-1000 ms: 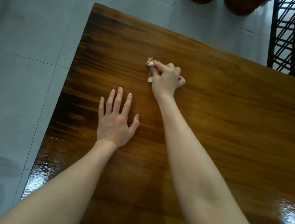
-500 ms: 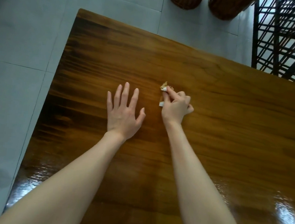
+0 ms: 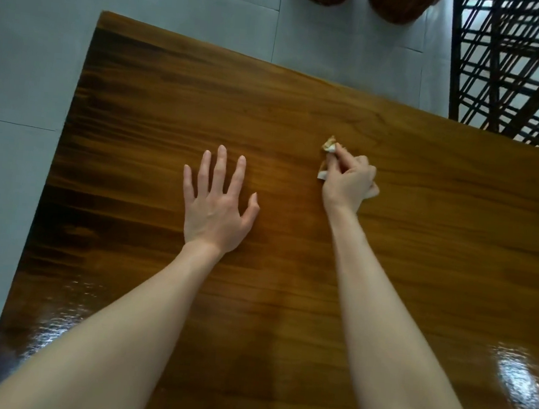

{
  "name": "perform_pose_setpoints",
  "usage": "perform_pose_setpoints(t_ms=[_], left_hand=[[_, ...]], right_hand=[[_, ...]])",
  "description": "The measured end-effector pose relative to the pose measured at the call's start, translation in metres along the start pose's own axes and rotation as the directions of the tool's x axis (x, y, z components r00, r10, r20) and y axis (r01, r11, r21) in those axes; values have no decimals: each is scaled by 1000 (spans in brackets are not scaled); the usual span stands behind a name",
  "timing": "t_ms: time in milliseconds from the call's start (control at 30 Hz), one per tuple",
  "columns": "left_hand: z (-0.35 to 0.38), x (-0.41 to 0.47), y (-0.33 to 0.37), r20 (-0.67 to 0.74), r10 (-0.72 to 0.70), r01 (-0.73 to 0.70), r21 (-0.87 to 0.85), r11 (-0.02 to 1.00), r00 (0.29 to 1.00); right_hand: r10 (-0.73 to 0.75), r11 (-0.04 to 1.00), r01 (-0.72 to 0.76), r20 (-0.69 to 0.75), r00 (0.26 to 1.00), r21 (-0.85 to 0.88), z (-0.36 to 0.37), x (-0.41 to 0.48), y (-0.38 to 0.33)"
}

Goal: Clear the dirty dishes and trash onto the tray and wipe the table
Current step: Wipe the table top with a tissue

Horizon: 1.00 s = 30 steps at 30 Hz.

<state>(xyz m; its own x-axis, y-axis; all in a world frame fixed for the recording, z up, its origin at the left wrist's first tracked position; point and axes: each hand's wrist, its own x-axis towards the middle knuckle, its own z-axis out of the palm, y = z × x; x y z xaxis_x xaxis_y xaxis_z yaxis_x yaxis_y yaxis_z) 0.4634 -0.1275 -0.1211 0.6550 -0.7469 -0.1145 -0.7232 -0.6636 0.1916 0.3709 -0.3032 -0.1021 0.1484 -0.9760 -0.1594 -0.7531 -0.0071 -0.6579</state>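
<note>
Pale grey tiled floor (image 3: 26, 62)

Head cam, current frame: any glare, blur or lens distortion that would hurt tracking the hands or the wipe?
Head view: bright glare patch on the glossy table at bottom right, with fainter sheen at bottom left, both clear of the hands. The left hand and right hand are sharp. The tissue wad is small but legible. Wide-angle stretch enlarges the forearms. The lattice frame is backlit.

Left hand (image 3: 217, 206) lies flat, palm down, fingers (image 3: 220, 167) spread. Right hand (image 3: 350, 182) is curled, pinching a crumpled tissue (image 3: 329, 146). Both forearms extended.
</note>
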Motion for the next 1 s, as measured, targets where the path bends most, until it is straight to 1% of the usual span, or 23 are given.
perform_pose_setpoints(t_ms=[33, 100, 200, 267, 300, 367, 467, 533, 600, 667, 733, 767, 800, 833, 867, 933, 1000], left_hand=[[0, 0, 1, 5, -4, 4, -2, 1000, 1000], [-2, 1, 2, 13, -8, 8, 4, 1000, 1000], [-2, 1, 3, 16, -14, 14, 12, 1000, 1000], [-2, 1, 4, 18, -14, 14, 15, 1000, 1000], [-2, 1, 4, 16, -16, 16, 16, 1000, 1000], [-2, 1, 4, 20, -16, 16, 12, 1000, 1000], [-3, 1, 4, 15, -21, 20, 7, 1000, 1000], [-3, 1, 4, 14, -23, 23, 7, 1000, 1000], [-2, 0, 4, 9, -28, 28, 10, 1000, 1000], [-2, 1, 3, 8, -30, 30, 5, 1000, 1000], [-1, 0, 2, 2, -25, 25, -6, 1000, 1000], [-1, 0, 1, 1, -25, 25, -9, 1000, 1000], [-1, -2, 1, -1, -20, 20, -20, 1000, 1000], [-2, -1, 0, 3, -14, 14, -31, 999, 1000], [-3, -3, -1, 8, -9, 9, -45, 999, 1000], [-5, -4, -5, 27, 17, -15, -71, 997, 999], [-7, -13, -7, 39, 32, -29, -81, 996, 999]], right_hand=[[-16, 1000, 16, 10, 1000, -2, -1, -1, 1], [3, 1000, -3, -37, 999, -25, -11, 12, 6], [150, 988, -153, -160, 976, -5, -36, 49, 17], [232, 972, -234, -202, 951, 19, -44, 66, 19], [245, 969, -244, -205, 948, 32, -42, 69, 16], [215, 977, -213, -162, 963, 33, -30, 64, 8], [68, 998, -68, -36, 997, 3, -3, 35, -7], [-28, 1000, 28, 31, 999, -13, 9, 10, -11], [-91, 996, 91, 47, 995, -7, 9, -9, -6], [-73, 996, 73, 2, 997, -40, -3, -10, 8], [41, 997, -47, -93, 995, -63, -24, -4, 27], [115, 992, -122, -135, 984, -45, -33, -2, 34], [170, 984, -175, -154, 973, -21, -39, -5, 39], [191, 981, -195, -145, 971, -14, -39, -11, 38], [175, 983, -179, -110, 978, -25, -37, -23, 36], [80, 996, -81, -18, 997, -45, -21, -58, 28], [-16, 999, 18, 55, 998, -51, -8, -95, 24]])
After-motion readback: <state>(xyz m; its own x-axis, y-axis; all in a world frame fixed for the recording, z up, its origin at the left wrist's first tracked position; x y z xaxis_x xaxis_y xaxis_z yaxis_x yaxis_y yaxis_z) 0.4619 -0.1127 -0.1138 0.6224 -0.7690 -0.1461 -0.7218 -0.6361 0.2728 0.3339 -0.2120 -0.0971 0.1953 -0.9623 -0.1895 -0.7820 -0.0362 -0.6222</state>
